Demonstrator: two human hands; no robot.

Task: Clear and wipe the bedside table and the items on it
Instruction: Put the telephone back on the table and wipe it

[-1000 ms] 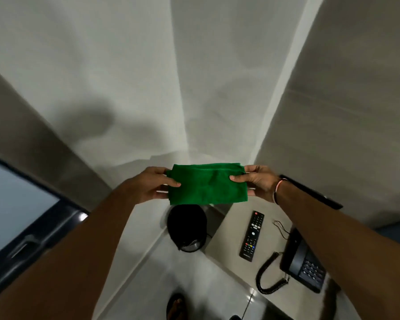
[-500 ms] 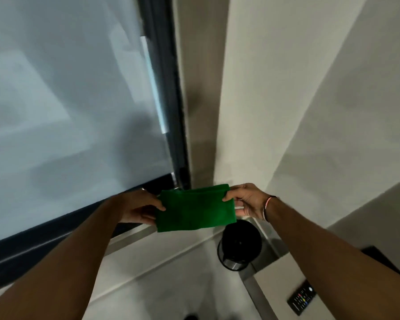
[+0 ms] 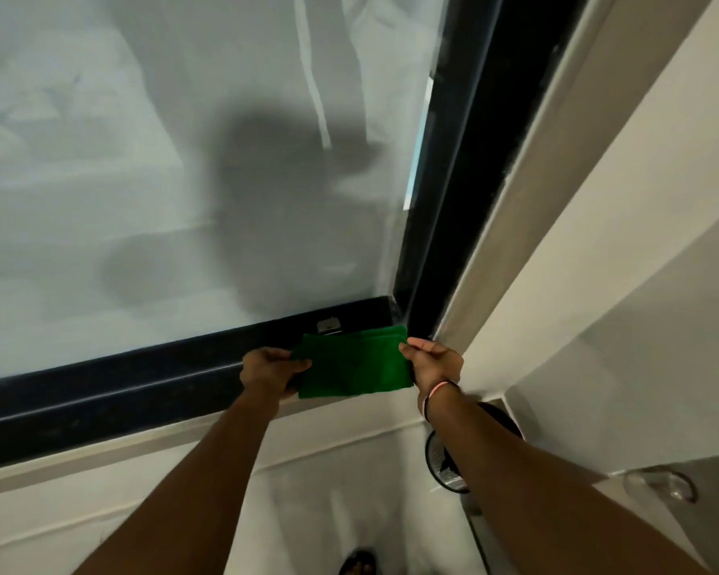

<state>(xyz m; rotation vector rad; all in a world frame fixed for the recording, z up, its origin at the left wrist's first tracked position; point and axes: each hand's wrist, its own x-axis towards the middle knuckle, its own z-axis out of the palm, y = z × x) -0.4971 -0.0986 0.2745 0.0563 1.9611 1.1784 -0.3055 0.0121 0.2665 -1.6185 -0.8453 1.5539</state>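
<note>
- Folded green cloth [image 3: 353, 363] held up between both hands, in front of dark window frame [image 3: 142, 383] lower corner.
- Left hand [image 3: 268, 373] pinches cloth's left edge, thumb on top; fingers behind cloth hidden.
- Right hand [image 3: 434, 363] pinches right edge; fingers under cloth mostly hidden.
- Black bin [image 3: 453, 454] partly covered by right forearm.
- Tabletop [image 3: 623, 491] cut off at right edge; clear glass item [image 3: 661, 483] on it, hard to make out.
- Frosted pane [image 3: 162, 159] shows blurry shadow.
</note>
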